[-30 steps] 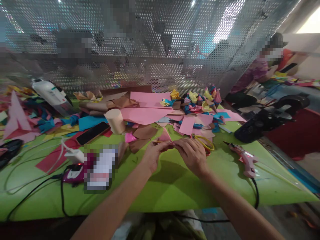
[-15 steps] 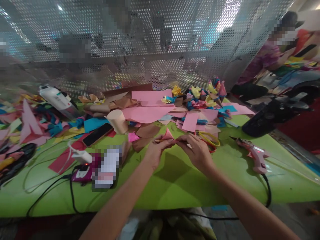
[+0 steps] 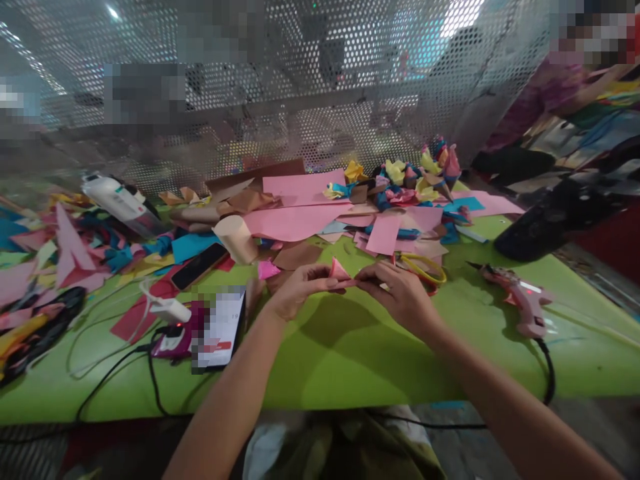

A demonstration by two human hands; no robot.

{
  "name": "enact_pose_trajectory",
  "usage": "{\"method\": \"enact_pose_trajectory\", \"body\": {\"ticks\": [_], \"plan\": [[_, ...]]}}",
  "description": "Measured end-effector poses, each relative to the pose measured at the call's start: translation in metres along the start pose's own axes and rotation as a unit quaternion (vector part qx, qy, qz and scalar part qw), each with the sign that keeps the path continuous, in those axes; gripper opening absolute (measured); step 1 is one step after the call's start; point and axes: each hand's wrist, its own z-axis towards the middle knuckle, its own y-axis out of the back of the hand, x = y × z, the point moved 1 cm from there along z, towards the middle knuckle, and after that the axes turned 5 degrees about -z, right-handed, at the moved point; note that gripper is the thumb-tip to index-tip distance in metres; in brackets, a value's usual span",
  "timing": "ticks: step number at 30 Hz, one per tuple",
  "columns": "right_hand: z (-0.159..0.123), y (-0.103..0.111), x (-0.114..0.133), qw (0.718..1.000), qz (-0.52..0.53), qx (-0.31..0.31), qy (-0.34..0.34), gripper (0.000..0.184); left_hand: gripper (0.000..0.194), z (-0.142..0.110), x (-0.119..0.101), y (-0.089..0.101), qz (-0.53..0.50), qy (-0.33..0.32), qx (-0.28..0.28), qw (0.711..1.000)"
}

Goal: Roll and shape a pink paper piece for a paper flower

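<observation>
A: State of the hands?
B: Both on a small, folded pink paper piece, centre of view, held just above the lime-green, smooth surface. Left hand has its fingers clamped on the left part, thumb on the near side. Right hand has its fingertips pinched together at the right end.
A: Anything changed in the paper's shape?
B: It's already worked out of flat – pointed peak standing up between the hands, narrow strip running right into the pinch. Exact folds too small to tell.
A: Meaning?
B: My read: two-handed fine shaping, neither hand free. Pink glue gun lies untouched at 3 o'clock, small red light on it, dark nozzle pointing away from the near edge.
A: Nearby stuff?
B: Yellow-and-red loop handles at 2 o'clock, just beyond the right hand – tool body partly hidden, can't confirm the type. Brown curved paper pieces at 11, a cream paper tube at 10. Flat pink sheets at 12, multicoloured crumpled-paper cones at 1.
A: Left side?
B: Lit-screen phone at 8, beside a purple power block with a white plug in it.
</observation>
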Motion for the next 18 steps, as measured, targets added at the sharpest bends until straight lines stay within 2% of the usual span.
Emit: {"method": "enact_pose_trajectory", "body": {"ticks": [2,8,12,18], "plan": [[0.0,0.0,0.0,1.0,-0.003,0.012,0.013,0.021,0.026,-0.001,-0.003,-0.001,0.04,-0.006,0.007,0.999],[-0.001,-0.002,0.0,0.999,-0.016,0.027,0.031,0.021,0.026,0.002,0.005,-0.006,0.095,-0.056,-0.044,0.993],[0.0,-0.001,-0.002,1.0,-0.01,0.019,0.004,0.022,0.023,0.004,0.01,-0.003,0.119,-0.076,-0.036,0.989],[0.003,0.0,-0.002,0.998,0.021,0.034,-0.05,0.018,0.025,0.003,0.009,0.0,0.221,-0.103,-0.031,0.969]]}}
